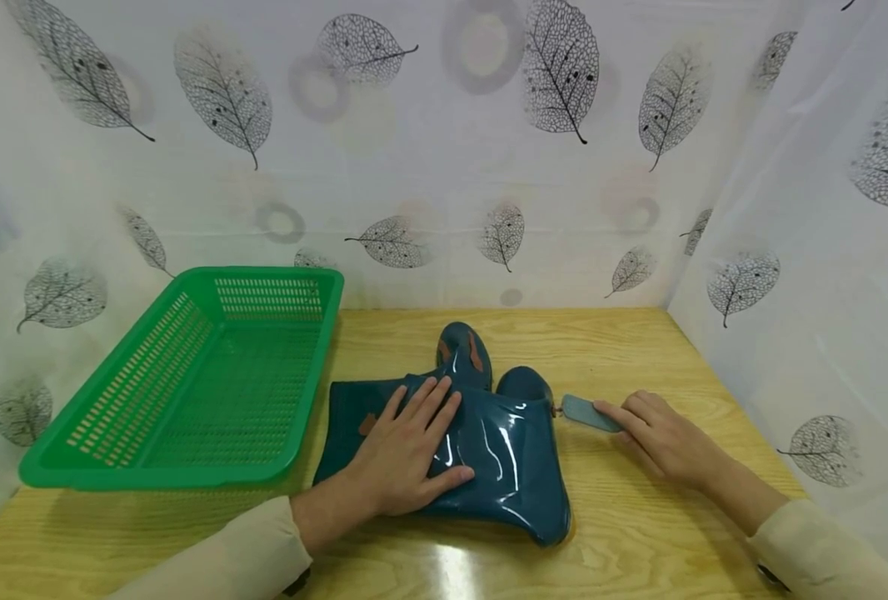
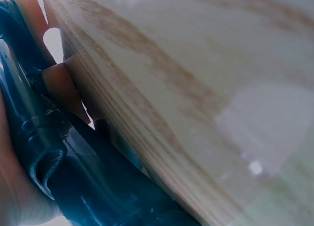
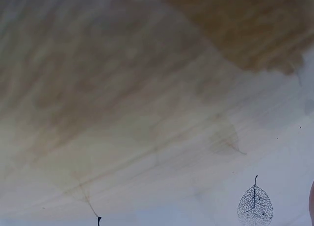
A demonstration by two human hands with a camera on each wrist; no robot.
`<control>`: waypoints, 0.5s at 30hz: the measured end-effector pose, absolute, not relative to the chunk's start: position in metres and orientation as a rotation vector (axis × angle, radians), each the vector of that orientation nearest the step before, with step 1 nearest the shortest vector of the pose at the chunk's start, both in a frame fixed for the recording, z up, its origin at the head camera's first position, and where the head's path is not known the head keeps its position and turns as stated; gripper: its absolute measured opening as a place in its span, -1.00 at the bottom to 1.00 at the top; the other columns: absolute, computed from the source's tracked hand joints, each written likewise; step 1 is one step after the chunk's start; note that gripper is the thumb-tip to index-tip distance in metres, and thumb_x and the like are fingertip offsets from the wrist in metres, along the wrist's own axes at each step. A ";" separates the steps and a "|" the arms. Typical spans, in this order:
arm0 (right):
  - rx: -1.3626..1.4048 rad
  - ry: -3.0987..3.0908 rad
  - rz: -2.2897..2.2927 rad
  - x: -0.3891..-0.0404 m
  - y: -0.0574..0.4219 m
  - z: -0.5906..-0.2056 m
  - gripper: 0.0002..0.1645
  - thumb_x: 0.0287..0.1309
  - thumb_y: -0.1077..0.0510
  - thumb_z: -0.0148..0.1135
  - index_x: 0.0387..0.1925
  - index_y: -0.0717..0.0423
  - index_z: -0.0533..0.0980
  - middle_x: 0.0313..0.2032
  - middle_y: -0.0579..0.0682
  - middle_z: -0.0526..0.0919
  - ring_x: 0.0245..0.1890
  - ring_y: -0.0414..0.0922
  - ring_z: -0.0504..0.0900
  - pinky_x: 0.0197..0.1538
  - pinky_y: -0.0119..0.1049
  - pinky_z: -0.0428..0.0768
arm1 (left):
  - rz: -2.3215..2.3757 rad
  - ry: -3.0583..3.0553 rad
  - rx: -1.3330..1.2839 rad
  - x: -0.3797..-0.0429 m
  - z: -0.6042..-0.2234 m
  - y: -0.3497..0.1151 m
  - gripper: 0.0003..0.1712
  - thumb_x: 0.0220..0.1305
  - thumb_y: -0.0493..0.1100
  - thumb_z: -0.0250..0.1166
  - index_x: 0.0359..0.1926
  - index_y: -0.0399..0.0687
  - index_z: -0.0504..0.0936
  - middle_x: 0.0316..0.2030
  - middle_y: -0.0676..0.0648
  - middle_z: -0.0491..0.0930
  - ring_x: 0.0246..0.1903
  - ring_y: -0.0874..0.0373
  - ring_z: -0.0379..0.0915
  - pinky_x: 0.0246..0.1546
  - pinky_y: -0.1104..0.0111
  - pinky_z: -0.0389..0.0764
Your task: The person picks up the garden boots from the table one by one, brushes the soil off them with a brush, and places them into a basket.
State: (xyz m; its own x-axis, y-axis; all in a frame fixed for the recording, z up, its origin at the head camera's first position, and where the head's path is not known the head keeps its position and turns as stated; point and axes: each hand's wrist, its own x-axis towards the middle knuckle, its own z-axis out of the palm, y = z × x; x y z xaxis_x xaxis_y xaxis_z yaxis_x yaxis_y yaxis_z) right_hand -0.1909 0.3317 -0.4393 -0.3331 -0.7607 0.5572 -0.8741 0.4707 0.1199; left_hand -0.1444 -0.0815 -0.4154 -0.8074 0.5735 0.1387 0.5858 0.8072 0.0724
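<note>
Where two boots [image 1: 504, 433] [image 1: 461, 346] lie, two grips [image 1: 406, 454] [image 1: 661, 435]

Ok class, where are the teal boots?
In the head view, the teal boots lie on the table under the left hand, right of the green basket.

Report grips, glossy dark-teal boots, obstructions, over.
Left grip rests spread on glossy dark-teal rubbery boots. Right grip holds flat grey-blue oblong piece beside them. No obstruction seen; green rectangular plastic basket stands left of boots.
</note>
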 end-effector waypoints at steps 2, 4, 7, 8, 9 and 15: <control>1.353 -2.165 0.276 -0.192 0.332 -0.440 -0.44 0.58 -0.01 -0.22 0.26 0.26 0.49 -0.31 -0.12 0.46 -0.32 -0.23 0.30 -0.17 -0.36 0.27 | -0.163 -2.879 -0.928 -0.145 -0.415 -0.082 0.11 0.28 0.64 -0.37 0.59 0.02 -0.02 0.59 -0.09 -0.12 0.58 -0.03 -0.26 0.48 -0.16 -0.06; 1.354 -2.163 0.276 -0.192 0.332 -0.441 -0.44 0.57 -0.01 -0.22 0.26 0.26 0.49 -0.31 -0.12 0.46 -0.32 -0.24 0.30 -0.17 -0.36 0.27 | -0.159 -2.877 -0.929 -0.145 -0.415 -0.083 0.11 0.28 0.64 -0.37 0.59 0.02 -0.02 0.59 -0.09 -0.13 0.58 -0.02 -0.26 0.48 -0.16 -0.05; 1.355 -2.160 0.275 -0.194 0.333 -0.441 -0.44 0.57 -0.02 -0.20 0.26 0.25 0.50 -0.31 -0.12 0.46 -0.33 -0.24 0.30 -0.17 -0.37 0.27 | -0.153 -2.877 -0.934 -0.146 -0.415 -0.083 0.11 0.29 0.64 -0.37 0.59 0.02 -0.03 0.60 -0.09 -0.14 0.58 -0.02 -0.26 0.48 -0.15 -0.05; 1.358 -2.154 0.276 -0.194 0.333 -0.441 -0.44 0.57 -0.02 -0.21 0.25 0.26 0.50 -0.31 -0.12 0.46 -0.33 -0.24 0.30 -0.18 -0.37 0.27 | -0.154 -2.875 -0.935 -0.146 -0.415 -0.083 0.11 0.29 0.63 -0.36 0.59 0.02 -0.03 0.59 -0.09 -0.14 0.58 -0.02 -0.26 0.48 -0.15 -0.05; 1.361 -2.150 0.276 -0.194 0.334 -0.441 -0.43 0.57 -0.03 -0.21 0.25 0.26 0.50 -0.31 -0.12 0.46 -0.33 -0.24 0.30 -0.18 -0.37 0.27 | -0.156 -2.874 -0.936 -0.146 -0.415 -0.083 0.11 0.29 0.63 -0.35 0.59 0.02 -0.03 0.59 -0.09 -0.14 0.58 -0.02 -0.26 0.48 -0.15 -0.05; 1.366 -2.125 0.326 -0.192 0.337 -0.438 -0.43 0.57 -0.01 -0.22 0.20 0.31 0.52 -0.31 -0.10 0.46 -0.33 -0.23 0.30 -0.18 -0.36 0.27 | -0.178 -2.868 -0.944 -0.144 -0.417 -0.081 0.09 0.30 0.62 -0.30 0.59 0.01 -0.02 0.59 -0.10 -0.12 0.58 -0.04 -0.24 0.47 -0.17 -0.04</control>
